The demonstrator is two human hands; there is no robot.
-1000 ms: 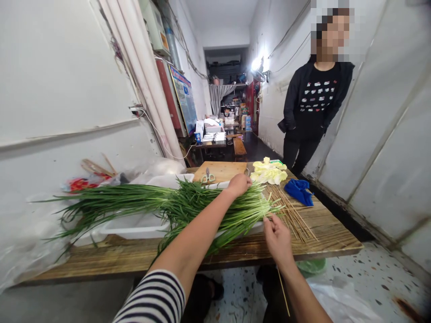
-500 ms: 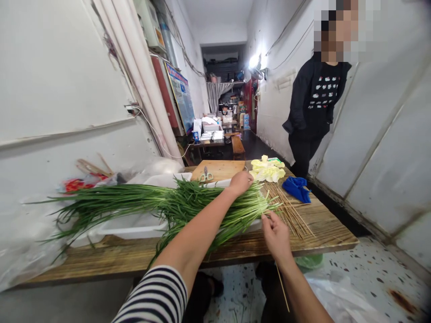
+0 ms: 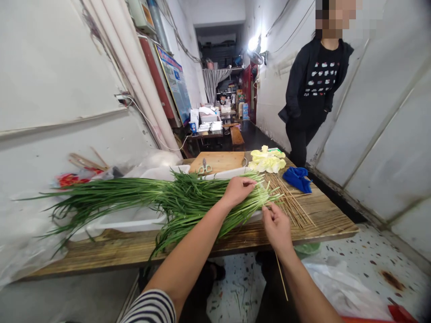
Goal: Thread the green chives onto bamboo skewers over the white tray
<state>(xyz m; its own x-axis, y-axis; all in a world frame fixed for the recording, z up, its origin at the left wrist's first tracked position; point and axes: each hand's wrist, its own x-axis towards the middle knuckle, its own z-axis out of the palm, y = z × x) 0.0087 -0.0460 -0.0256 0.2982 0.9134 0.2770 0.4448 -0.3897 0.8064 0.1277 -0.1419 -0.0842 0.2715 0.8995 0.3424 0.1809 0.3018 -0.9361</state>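
A big pile of long garlic chives [image 3: 198, 202] lies across white trays, green leaves to the left and pale stem ends to the right. Over those stems is my left hand [image 3: 238, 190], its thumb and finger pinched together on chives; exactly how many is hidden. My right hand [image 3: 278, 226] is closed near the stem ends at the table's front edge. It grips a thin bamboo skewer [image 3: 282, 277], whose long end slants down below the table while its upper end is at my fingertips. More bamboo skewers [image 3: 291, 204] lie loose just right of the chives.
On the wooden table [image 3: 332, 220] are a blue cloth [image 3: 298, 179], pale cabbage leaves [image 3: 267, 160], a cutting board [image 3: 224, 160] and scissors [image 3: 204, 167]. A white tray [image 3: 134, 226] sits under the chives. A person in dark clothes [image 3: 313, 85] stands at the right wall.
My left hand has come a little toward me over the stems, fingers still pinched. My right hand keeps the skewer in nearly the same place. The view has tilted slightly down.
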